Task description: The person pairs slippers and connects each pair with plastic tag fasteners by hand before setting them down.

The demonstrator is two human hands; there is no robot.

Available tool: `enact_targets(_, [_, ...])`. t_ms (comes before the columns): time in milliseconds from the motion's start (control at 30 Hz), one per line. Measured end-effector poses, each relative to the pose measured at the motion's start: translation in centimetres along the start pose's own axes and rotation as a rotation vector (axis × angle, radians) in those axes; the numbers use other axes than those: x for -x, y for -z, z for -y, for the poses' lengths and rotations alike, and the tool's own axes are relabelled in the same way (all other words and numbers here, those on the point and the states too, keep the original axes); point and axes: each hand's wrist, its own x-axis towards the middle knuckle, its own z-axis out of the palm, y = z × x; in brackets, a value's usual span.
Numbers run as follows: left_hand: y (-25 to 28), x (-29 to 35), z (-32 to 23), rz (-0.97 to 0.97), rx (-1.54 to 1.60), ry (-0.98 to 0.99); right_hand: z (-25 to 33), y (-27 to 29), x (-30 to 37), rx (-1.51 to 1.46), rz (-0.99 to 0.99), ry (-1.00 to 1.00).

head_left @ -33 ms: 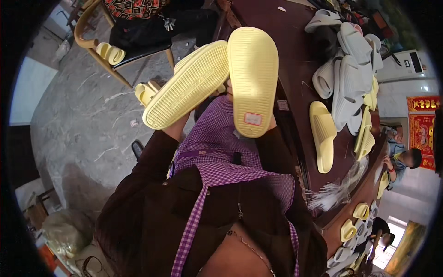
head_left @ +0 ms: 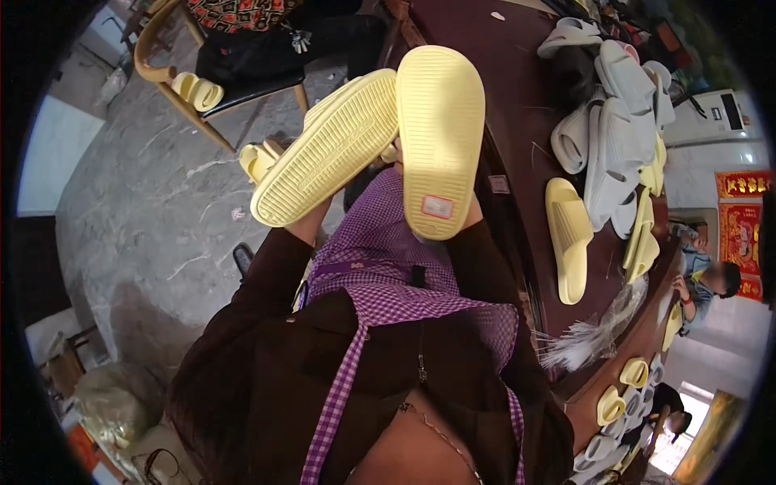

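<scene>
Two pale yellow slide slippers are held up with their ribbed soles facing me. My left hand [head_left: 310, 223] grips the left slipper [head_left: 327, 149] from behind, and this one slants toward the lower left. Behind the right slipper [head_left: 442, 121], which stands nearly upright, my right hand [head_left: 474, 213] grips it near the heel. A small red-edged white label [head_left: 437, 207] sticks to that heel. The toe ends of the slippers are close together. Most of my fingers are hidden behind the soles.
On the dark red table [head_left: 517, 97] at right lie a single yellow slipper [head_left: 569, 242], a heap of grey slippers [head_left: 618, 137] and a bundle of clear plastic strips [head_left: 582, 343]. A person sits on a wooden chair [head_left: 153, 74] at far left. More people are at right.
The right slipper has shifted very slightly left in the picture, while the surroundings have moved slightly right. Both hands keep their hold.
</scene>
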Motion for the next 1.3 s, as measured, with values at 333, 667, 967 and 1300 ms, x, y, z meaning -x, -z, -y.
enact_targets(333, [-0.6,6.2,-3.2,-0.321,-0.227,-0.456,-3.9,-0.3,-5.9,0.151,0.111,0.037])
enact_targets(667, [2.5,7.7,-3.8,-0.380,0.101,-0.231,-4.4,-4.9,-1.6,0.311,0.238,0.106])
enact_targets(967, [2.6,4.7,-2.5,0.141,-0.125,-0.160,-3.5,-7.6,1.2,0.185,0.397,0.041])
enact_targets(1300, [2.1,4.0,-1.7,0.132,-0.161,-0.175,-2.8,-6.8,1.5,0.196,0.492,0.068])
